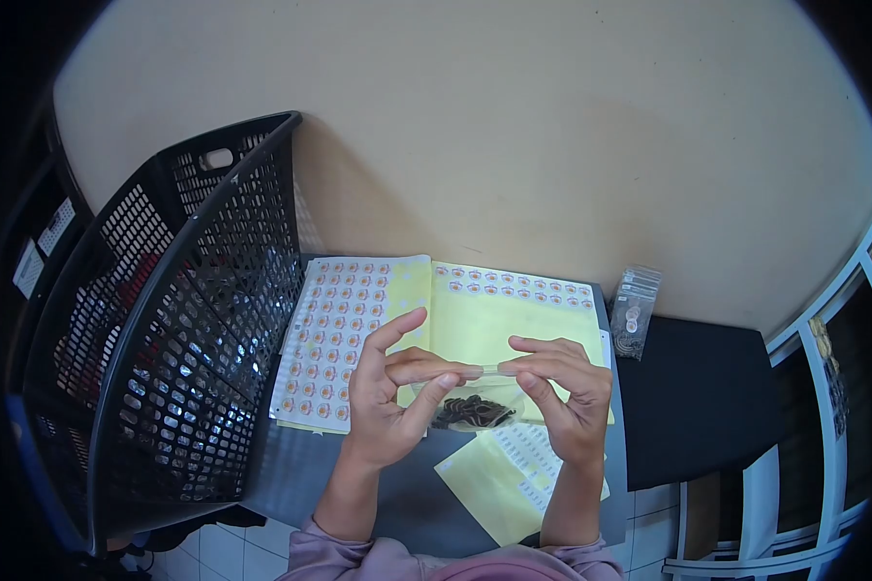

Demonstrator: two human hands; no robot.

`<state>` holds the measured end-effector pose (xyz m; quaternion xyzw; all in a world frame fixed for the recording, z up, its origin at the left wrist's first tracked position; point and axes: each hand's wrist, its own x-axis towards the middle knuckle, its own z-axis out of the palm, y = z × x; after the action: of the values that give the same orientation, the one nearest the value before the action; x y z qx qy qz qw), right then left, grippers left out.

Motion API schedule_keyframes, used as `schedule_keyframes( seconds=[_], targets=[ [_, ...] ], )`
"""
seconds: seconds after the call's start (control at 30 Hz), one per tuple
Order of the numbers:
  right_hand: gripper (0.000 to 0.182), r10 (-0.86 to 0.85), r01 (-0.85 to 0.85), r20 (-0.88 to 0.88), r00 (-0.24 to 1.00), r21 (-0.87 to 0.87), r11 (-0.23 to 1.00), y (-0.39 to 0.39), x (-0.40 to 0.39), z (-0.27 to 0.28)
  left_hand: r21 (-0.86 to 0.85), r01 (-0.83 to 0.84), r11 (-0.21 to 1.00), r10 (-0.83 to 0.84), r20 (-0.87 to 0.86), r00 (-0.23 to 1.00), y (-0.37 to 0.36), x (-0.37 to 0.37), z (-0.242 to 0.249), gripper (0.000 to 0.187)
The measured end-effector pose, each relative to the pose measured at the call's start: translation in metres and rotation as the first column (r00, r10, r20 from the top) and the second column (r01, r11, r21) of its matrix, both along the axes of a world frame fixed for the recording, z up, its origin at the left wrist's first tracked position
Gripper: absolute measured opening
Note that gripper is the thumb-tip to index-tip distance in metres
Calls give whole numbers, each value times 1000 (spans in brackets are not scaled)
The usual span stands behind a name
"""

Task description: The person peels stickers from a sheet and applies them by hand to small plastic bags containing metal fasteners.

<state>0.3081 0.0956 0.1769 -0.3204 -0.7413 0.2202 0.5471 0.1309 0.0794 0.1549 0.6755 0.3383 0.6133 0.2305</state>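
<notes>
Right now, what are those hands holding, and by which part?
The left hand and right hand pinch a clear bag of dark items by its top edge.

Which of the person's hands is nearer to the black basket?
Left. The left hand is to the right of the black basket; the right hand is farther right, beyond the left one.

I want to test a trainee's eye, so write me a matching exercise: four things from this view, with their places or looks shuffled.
Things
1. Bag
2. Basket
3. Packets
4. Small sheet

Places or looks
A. Partly yellow, between the forearms
B. On the right side of the view, beyond the hands
C. Black, with slotted sides
D. Held by the left fingers and right fingers

Pairs
1-D, 2-C, 3-B, 4-A
</notes>
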Motion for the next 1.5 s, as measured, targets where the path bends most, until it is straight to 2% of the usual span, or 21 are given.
schedule_keyframes(
  seconds=[0.1, 0.3, 0.37, 0.5, 0.57, 0.6, 0.67, 0.73, 0.8, 0.83, 0.87, 0.93, 1.0, 1.07, 1.13, 1.2, 1.23, 1.27, 1.33, 1.4, 1.5],
  targets=[
    [7, 3, -3, 15, 1000, 6, 1000, 0, 1, 0, 30, -1, 1000, 2, -42, 999, 0, -2, 0, 49],
    [8, 34, -33, 32, 999, -37, 999, 1, 3, 1, -30, 83, 996, -79, 111, 991, -4, 0, 11, 51],
    [9, 39, -38, 33, 999, -37, 999, 1, 4, 1, -83, 153, 985, -146, 86, 986, -5, -4, 12, 62],
    [10, 51, -53, -17, 999, -141, 989, -1, 6, 2, -70, 124, 990, -122, 25, 992, -3, -5, 12, 64],
    [10, 75, -81, -43, 996, -149, 986, 0, 7, 1, -76, 95, 993, -103, -117, 988, -4, -9, 12, 65],
    [10, 70, -75, -39, 997, -174, 982, -1, 8, 1, -100, 100, 990, -110, -108, 988, -5, -9, 11, 65],
    [11, 72, -80, -63, 995, -148, 986, -4, 7, 2, -23, 89, 996, -91, -116, 989, -4, -9, 12, 66],
    [15, 91, -107, -131, 987, -126, 986, -7, 9, 2, -5, 109, 994, -109, -62, 992, -8, 0, 10, 64],
    [22, 176, -259, -316, 932, -243, 935, -16, 10, 3, 25, 178, 984, -180, 139, 974, -11, 12, 7, 52],
    [22, 165, -252, -319, 933, -254, 934, -17, 13, 0, -48, 140, 989, -132, 130, 983, -12, 15, 6, 36],
    [26, 179, -244, -254, 950, -251, 937, -19, 16, -2, -61, 147, 987, -138, 133, 981, -11, 16, 2, 36],
    [30, 176, -223, -187, 966, -267, 938, -23, 27, -7, -197, 268, 943, -192, 334, 923, -8, 17, -11, 26],
    [36, 113, -119, -40, 993, -202, 972, -27, 43, -15, -244, 296, 923, -188, 384, 904, -7, 16, -29, 22],
    [39, 42, -28, 38, 998, -303, 953, -41, 59, -36, -392, 408, 825, -185, 495, 849, -5, 16, -45, 21],
    [40, -132, 216, 279, 951, -299, 930, -58, 68, -64, -492, 406, 770, -121, 511, 851, 1, 15, -64, 23],
    [42, -186, 304, 363, 913, -300, 904, -80, 69, -92, -435, 779, 450, -163, 818, 551, 7, 8, -84, 25],
    [45, -226, 377, 441, 869, -293, 878, -90, 68, -104, -441, 831, 340, -1, 883, 469, 8, 12, -85, 30],
    [45, -225, 379, 444, 868, -297, 877, -96, 66, -115, -441, 832, 337, 2, 884, 467, 8, 12, -93, 30],
    [51, -259, 444, 530, 808, -257, 858, -106, 58, -131, -27, 997, 77, 99, 995, 20, 11, 11, -110, 34],
    [56, -279, 476, 569, 774, -232, 848, -110, 51, -139, -70, 996, 49, 119, 991, 63, 9, 15, -109, 38],
    [58, -331, 534, 608, 721, -185, 825, -111, 46, -144, -111, 989, -94, -21, 994, 109, 8, 21, -113, 35]
  ],
)
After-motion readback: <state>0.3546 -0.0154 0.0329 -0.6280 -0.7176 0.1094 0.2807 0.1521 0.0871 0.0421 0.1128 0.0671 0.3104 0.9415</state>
